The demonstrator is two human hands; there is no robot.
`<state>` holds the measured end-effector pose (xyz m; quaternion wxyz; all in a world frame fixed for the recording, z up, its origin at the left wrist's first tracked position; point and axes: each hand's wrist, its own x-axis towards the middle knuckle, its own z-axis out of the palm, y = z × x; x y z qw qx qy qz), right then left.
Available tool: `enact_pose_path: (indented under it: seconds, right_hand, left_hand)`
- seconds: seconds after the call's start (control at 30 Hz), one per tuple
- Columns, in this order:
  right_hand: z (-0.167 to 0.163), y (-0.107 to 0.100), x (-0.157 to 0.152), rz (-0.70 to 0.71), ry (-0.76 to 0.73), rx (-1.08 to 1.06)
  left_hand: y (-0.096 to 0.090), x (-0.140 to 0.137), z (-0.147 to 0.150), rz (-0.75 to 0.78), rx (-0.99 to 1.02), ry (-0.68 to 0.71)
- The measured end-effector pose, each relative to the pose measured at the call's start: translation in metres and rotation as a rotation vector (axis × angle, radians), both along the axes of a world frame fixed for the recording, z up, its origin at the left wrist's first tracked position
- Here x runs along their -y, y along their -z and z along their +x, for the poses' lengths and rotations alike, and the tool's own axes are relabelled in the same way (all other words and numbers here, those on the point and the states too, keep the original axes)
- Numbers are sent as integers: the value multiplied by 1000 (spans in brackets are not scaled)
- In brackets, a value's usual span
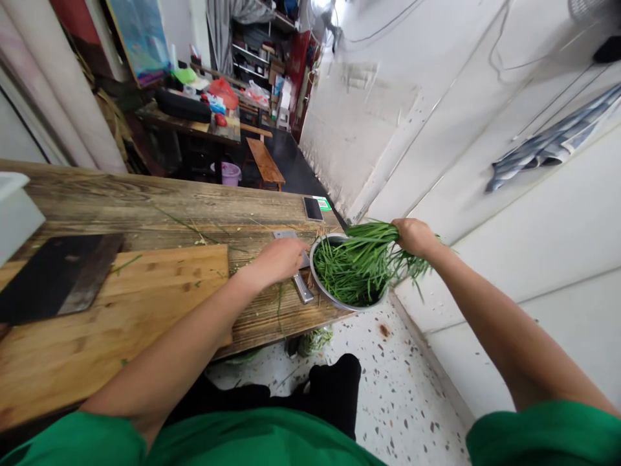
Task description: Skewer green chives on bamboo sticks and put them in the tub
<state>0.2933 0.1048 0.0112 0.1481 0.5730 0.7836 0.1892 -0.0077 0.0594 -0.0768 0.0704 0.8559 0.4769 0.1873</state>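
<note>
Nearest you are your green shirt (272, 440) and black trousers (339, 388), above a speckled floor (402, 382). To your left, a chopping board (160, 310) lies on the wooden table (111, 200), with a dark slab (58, 278) on top of it and a few loose green bits. Your left hand (281, 260) is just beside the rim of a metal basin (315, 274), its fingers curled; you can't tell from here whether they grip anything. A cleaver (303, 288) lies partly hidden under that hand (its handle points back towards you). The basin, at the table's right end, is full of cut greens (339, 275). Your right hand (414, 236) is closed firmly round a bunch of long green stalks (371, 243), held at the basin's far right side, most of it spreading over the basin. Beyond the basin, a phone (313, 208) lies beside a green card (322, 204). Farther off you have a wooden bench (265, 160), a purple bucket (230, 173) and a second table (226, 131) with a red bag (223, 92) on it.
</note>
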Motion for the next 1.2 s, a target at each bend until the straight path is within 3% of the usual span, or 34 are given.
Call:
enact_pose_path:
  seconds: [0.1,0.17,0.27,0.33,0.47,0.53,0.6,0.7,0.77,0.87,1.2]
  right_hand:
    - [5,-14,2,-125,-28,-173]
    - [9,-24,6,-234,-49,-402]
    - [13,-38,14,-362,-51,-711]
    - [14,-46,18,-390,-92,-763]
    - [11,-52,25,-312,-166,-636]
    - [7,-48,24,-257,-158,-530]
    - [2,-39,21,-215,-132,-427]
    - [-7,-20,11,-133,-69,-287]
    - [-13,-7,5,-94,-33,-201]
    - [-16,5,-1,-105,-8,-98]
    - [-26,15,7,-56,-29,119]
  left_hand:
    - [2,3,-4,-17,22,-87]
    - [7,3,-4,-34,137,-70]
    - [17,3,4,-120,489,-12]
    - [21,5,12,-309,787,27]
    - [18,16,32,-856,1267,275]
    - [15,22,41,-1016,1409,360]
    - [16,23,50,-1029,1521,275]
    - [21,17,63,-904,1658,8]
    - [25,12,69,-940,1709,-72]
    - [30,6,73,-1073,1759,-89]
    - [23,-3,69,-1187,1847,-179]
